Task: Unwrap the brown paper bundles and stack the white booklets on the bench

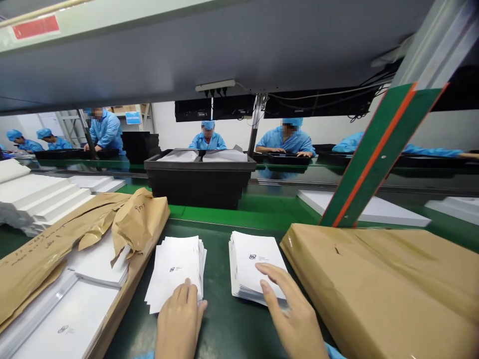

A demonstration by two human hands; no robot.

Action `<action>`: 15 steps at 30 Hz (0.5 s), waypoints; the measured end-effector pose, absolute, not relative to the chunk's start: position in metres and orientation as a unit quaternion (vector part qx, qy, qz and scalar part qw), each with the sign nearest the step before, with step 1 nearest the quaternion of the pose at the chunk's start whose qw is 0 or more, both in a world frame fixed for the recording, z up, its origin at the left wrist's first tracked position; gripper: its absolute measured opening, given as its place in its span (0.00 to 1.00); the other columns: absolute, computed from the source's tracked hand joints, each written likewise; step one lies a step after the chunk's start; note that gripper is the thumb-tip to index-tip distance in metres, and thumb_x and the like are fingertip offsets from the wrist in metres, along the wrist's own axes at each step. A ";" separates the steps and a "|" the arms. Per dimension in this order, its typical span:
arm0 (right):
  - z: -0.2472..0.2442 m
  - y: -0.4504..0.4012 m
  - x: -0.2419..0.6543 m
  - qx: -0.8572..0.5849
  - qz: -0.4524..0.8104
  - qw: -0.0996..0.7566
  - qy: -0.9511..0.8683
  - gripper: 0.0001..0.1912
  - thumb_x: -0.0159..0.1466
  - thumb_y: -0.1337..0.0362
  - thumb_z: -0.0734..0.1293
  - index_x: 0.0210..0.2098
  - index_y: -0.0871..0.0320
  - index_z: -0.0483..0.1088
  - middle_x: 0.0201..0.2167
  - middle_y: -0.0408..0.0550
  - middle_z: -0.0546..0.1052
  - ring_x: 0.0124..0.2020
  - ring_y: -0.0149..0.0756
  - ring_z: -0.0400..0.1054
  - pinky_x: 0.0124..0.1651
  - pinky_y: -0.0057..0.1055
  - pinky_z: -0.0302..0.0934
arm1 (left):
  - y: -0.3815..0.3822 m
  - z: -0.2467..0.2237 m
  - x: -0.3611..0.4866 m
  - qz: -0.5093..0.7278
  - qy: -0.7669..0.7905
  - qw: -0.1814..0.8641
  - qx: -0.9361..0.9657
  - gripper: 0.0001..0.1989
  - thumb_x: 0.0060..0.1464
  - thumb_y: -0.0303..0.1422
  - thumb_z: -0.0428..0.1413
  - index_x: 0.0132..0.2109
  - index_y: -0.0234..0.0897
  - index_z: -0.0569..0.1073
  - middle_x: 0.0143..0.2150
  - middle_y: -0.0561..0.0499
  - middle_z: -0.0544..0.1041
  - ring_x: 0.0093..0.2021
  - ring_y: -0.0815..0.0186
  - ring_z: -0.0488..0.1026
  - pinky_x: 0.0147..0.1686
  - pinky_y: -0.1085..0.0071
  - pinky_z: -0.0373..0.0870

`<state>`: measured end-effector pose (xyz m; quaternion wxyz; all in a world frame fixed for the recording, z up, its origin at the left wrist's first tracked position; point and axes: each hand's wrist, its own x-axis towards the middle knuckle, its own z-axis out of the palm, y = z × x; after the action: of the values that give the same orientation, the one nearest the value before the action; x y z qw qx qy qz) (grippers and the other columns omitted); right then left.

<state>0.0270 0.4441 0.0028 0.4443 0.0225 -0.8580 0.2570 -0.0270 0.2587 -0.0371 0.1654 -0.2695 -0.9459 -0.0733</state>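
Left hand (179, 319) lies flat, fingers together, on the near edge of the left stack of white leaflets (175, 271). Nothing gripped, just pressing on top. That stack is fanned and slightly skewed, sitting on the dark green surface (220, 324) just right of the opened brown paper wrap (138, 219).

Right hand (292, 314) is open, fingers spread a little, fingertips (262, 269) resting on the top sheet of the right stack of leaflets (254, 264). No pinch visible. This stack is squarer, with a small logo printed on the top sheet. It sits just left of the sealed brown paper parcel (381, 284), close but I can't tell if they touch.

The two stacks are side by side with a narrow strip of surface between them.

Left side: torn wrap lies over more white printed sheets (67, 319). Further left, stepped piles of white boxes (41, 197).

Behind: black plastic tote (198, 182) with white items inside, on a green belt (239, 214). A green-and-orange striped post (374, 154) slants up on the right. Across the line, people in blue coats and caps (286, 139) work at black trays.
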 end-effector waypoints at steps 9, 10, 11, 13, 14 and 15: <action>0.003 0.421 0.031 0.078 0.325 0.386 -0.860 0.07 0.62 0.65 0.56 0.40 0.53 0.61 0.36 0.39 0.68 0.38 0.23 0.63 0.41 0.13 0.57 | 0.229 -0.004 -0.047 -0.300 -0.934 0.143 -0.133 0.12 0.55 0.35 0.36 0.31 0.38 0.61 0.27 0.52 0.65 0.27 0.61 0.63 0.27 0.67 0.52; 0.001 0.419 0.032 0.075 0.342 0.379 -0.857 0.07 0.62 0.65 0.56 0.39 0.52 0.62 0.36 0.39 0.68 0.38 0.24 0.63 0.41 0.14 0.57 | 0.217 -0.003 -0.051 -0.358 -0.909 0.188 -0.099 0.16 0.53 0.41 0.36 0.31 0.38 0.62 0.27 0.53 0.66 0.25 0.63 0.62 0.29 0.68 0.54; -0.002 0.416 0.032 0.071 0.365 0.363 -0.854 0.07 0.62 0.65 0.57 0.39 0.52 0.62 0.36 0.40 0.68 0.38 0.24 0.63 0.42 0.15 0.57 | 0.204 -0.002 -0.054 -0.414 -0.879 0.228 -0.067 0.17 0.52 0.45 0.38 0.32 0.38 0.63 0.29 0.53 0.66 0.30 0.63 0.64 0.31 0.69 0.56; -0.011 0.406 0.031 0.065 0.440 0.299 -0.844 0.08 0.62 0.65 0.57 0.40 0.53 0.62 0.35 0.42 0.68 0.38 0.27 0.63 0.42 0.18 0.57 | 0.182 -0.001 -0.057 -0.534 -0.812 0.236 -0.014 0.19 0.53 0.49 0.41 0.31 0.37 0.62 0.21 0.53 0.64 0.23 0.64 0.63 0.24 0.72 0.59; -0.016 0.399 0.030 0.064 0.494 0.253 -0.830 0.10 0.62 0.63 0.57 0.43 0.54 0.61 0.36 0.44 0.67 0.38 0.28 0.63 0.42 0.20 0.58 | 0.175 -0.002 -0.056 -0.616 -0.758 0.211 -0.016 0.20 0.52 0.50 0.45 0.29 0.35 0.60 0.21 0.52 0.64 0.23 0.64 0.63 0.23 0.73 0.62; -0.021 0.392 0.028 0.066 0.554 0.202 -0.805 0.13 0.61 0.61 0.57 0.46 0.55 0.58 0.38 0.47 0.67 0.39 0.30 0.62 0.42 0.23 0.58 | 0.172 -0.003 -0.053 -0.694 -0.699 0.174 -0.023 0.22 0.49 0.51 0.50 0.27 0.34 0.59 0.20 0.50 0.64 0.23 0.64 0.63 0.23 0.74 0.64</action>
<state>0.0285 0.3922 -0.0209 0.2022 0.0664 -0.8048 0.5540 -0.0530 0.1723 -0.0034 0.1735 -0.0231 -0.6986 -0.6938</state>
